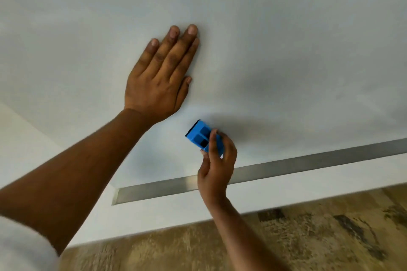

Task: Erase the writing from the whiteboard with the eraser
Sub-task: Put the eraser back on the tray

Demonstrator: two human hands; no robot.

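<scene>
Blue plastic eraser (203,136) sits just below frame centre, felt face against the whiteboard (286,39). Our right hand (217,165) pinches its lower end between thumb and fingers. Our left hand (160,75), above and left of it, lies flat with fingers straight on the board, likely to steady us. No writing visible, only grey smears. Metal tray (286,166) runs beneath.

A pale wall (19,138) shows at the left edge of the frame and in a band beneath a silver metal ledge (286,166) running diagonally across the lower middle. Along the bottom lies a tan floor covering (308,237), blurred, possibly carpet, with dark patches.
</scene>
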